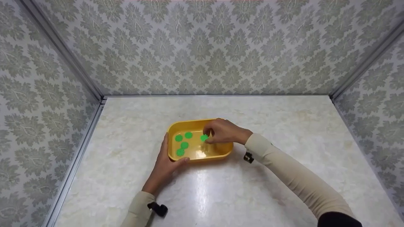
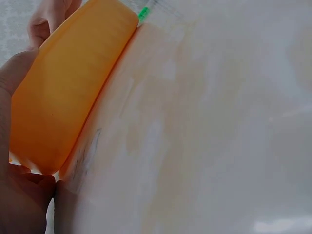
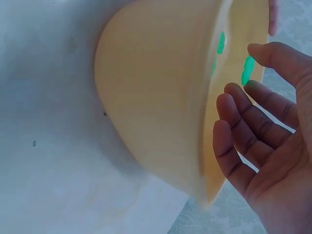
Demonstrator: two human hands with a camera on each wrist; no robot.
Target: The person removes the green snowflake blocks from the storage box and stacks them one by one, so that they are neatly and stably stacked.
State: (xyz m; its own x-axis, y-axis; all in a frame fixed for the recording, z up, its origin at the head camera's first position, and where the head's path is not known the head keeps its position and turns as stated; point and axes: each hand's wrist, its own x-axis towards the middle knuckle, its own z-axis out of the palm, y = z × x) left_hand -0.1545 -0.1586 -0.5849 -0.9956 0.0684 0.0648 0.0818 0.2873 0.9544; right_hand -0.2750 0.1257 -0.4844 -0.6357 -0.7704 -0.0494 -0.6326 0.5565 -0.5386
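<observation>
A yellow plastic tub [image 1: 202,158] stands on the table. Several flat green discs with notched edges, such as one disc [image 1: 179,138], lie in its left half. My left hand [image 1: 165,160] holds the tub's left end, thumb along the front rim and fingers along the left side. Over the right part of the tub, my right hand [image 1: 222,130] pinches another green disc [image 3: 248,70] between thumb and index finger. In the right wrist view the other fingers of this hand are bent, and two discs [image 3: 221,43] show partly behind the tub's rim.
The tub rests on a pale marbled tabletop [image 1: 268,189]. Panels with a leaf pattern [image 1: 217,47] rise behind it and at both sides, with metal rails [image 1: 72,176] along the left edge. A dark wrist device [image 1: 157,209] hangs by the left sleeve.
</observation>
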